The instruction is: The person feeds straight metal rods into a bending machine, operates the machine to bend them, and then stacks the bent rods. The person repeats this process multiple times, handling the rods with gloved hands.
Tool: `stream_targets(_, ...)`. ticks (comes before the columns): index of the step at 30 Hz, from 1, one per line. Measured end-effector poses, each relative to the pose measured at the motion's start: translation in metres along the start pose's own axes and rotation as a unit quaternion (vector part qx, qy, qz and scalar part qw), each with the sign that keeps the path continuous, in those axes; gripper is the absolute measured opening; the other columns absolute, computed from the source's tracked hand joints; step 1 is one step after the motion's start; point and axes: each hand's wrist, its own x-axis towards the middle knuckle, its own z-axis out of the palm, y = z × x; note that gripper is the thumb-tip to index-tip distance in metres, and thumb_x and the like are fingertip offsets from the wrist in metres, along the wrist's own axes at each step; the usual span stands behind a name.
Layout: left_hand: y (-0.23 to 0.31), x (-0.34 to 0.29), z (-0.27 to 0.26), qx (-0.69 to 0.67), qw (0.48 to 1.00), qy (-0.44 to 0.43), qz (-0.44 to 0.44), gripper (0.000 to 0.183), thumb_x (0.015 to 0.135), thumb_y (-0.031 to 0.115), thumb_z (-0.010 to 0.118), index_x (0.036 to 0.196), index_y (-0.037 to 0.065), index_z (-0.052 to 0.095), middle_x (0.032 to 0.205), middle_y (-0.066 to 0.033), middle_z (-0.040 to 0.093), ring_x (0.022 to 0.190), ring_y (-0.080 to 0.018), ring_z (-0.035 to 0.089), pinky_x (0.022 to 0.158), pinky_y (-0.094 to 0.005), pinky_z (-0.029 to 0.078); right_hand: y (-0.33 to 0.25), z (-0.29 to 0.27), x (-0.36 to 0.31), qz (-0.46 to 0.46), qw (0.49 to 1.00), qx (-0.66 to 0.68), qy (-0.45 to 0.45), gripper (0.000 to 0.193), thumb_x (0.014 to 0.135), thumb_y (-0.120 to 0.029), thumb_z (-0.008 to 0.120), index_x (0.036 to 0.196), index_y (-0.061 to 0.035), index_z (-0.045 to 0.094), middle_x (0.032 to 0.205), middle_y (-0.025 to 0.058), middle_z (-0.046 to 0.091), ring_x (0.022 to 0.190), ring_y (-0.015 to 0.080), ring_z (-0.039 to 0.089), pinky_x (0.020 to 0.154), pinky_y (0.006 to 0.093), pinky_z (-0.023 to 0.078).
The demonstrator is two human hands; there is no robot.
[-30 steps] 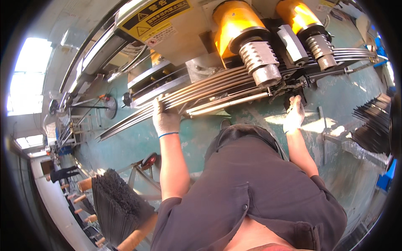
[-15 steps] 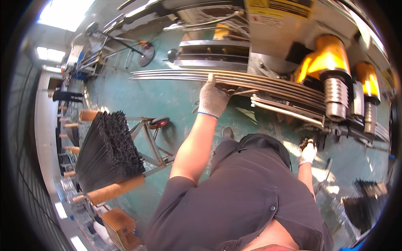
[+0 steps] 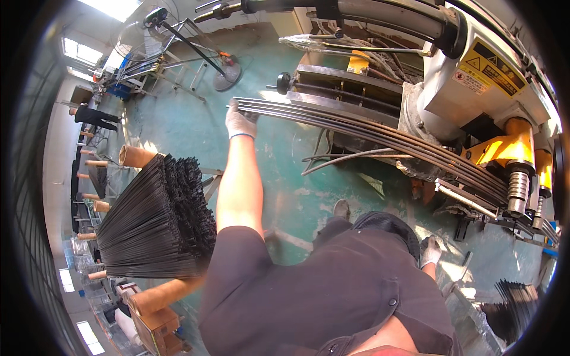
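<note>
My left hand (image 3: 240,123), in a pale knitted glove, is stretched out ahead and closed round the left end of several long thin metal rods (image 3: 332,121). The thumb lies over the rods. They run side by side, sloping right to the machine's ribbed metal cylinder (image 3: 518,191) below an orange-yellow housing (image 3: 504,145). My right hand (image 3: 431,252), gloved too, is low beside my right hip, apart from the rods. A dark patch shows at its fingers, and whether it holds anything is not clear.
On the left a rack with brown padded rollers (image 3: 163,296) carries a thick stack of black rods (image 3: 157,222). The machine's steel bed (image 3: 344,86) and a curved hose (image 3: 350,155) lie ahead. More dark rods (image 3: 513,308) stand at right. A person (image 3: 95,115) is far left.
My left hand has slid left along the rods to their end. My right hand has dropped back nearer my hip. The view has shifted, showing more of the machine.
</note>
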Motion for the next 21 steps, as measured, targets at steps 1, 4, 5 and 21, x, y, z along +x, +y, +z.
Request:
stream_targets(1,0.011,0.015,-0.003,-0.006,1.000,0.024,0.001,0.052,0.108,0.044,0.059,0.141,0.005,0.049,0.127,-0.0162,0.062,0.113,-0.0352,0.064,0.099,-0.0577,0.055,-0.001,0.002,-0.011,-0.003,1.000,-0.022,-0.014,0.043,0.103,-0.038,0.068,0.114,0.0038,0.071,0.095,0.0082,0.074,0.081,0.0184,0.069,0.071,0.0330,0.056)
stream_targets(4,0.029,0.039,-0.017,0.023,0.999,0.009,0.037,0.060,0.108,0.050,0.056,0.142,0.002,0.044,0.130,-0.0167,0.059,0.115,-0.0377,0.063,0.100,-0.0615,0.054,0.001,0.011,-0.039,-0.113,0.983,-0.142,0.014,0.037,0.102,-0.031,0.069,0.112,0.0048,0.071,0.091,0.0096,0.074,0.079,0.0193,0.071,0.069,0.0327,0.057)
stream_targets(5,0.029,0.044,-0.020,0.028,0.999,-0.014,0.032,0.058,0.109,0.050,0.055,0.142,0.003,0.045,0.130,-0.0164,0.060,0.115,-0.0376,0.063,0.099,-0.0615,0.054,-0.002,0.012,-0.043,-0.113,0.983,-0.148,0.008,0.036,0.102,-0.029,0.069,0.112,0.0048,0.071,0.090,0.0100,0.074,0.079,0.0194,0.071,0.069,0.0325,0.057)
stream_targets(21,0.036,-0.014,-0.017,0.040,0.958,-0.265,-0.100,0.052,0.113,0.049,0.041,0.144,0.009,0.056,0.143,-0.0183,0.063,0.130,-0.0422,0.061,0.109,-0.0672,0.049,-0.056,0.034,-0.026,-0.060,0.979,-0.194,-0.033,0.035,0.100,-0.033,0.068,0.111,-0.0009,0.074,0.092,0.0076,0.075,0.083,0.0212,0.071,0.075,0.0336,0.056)
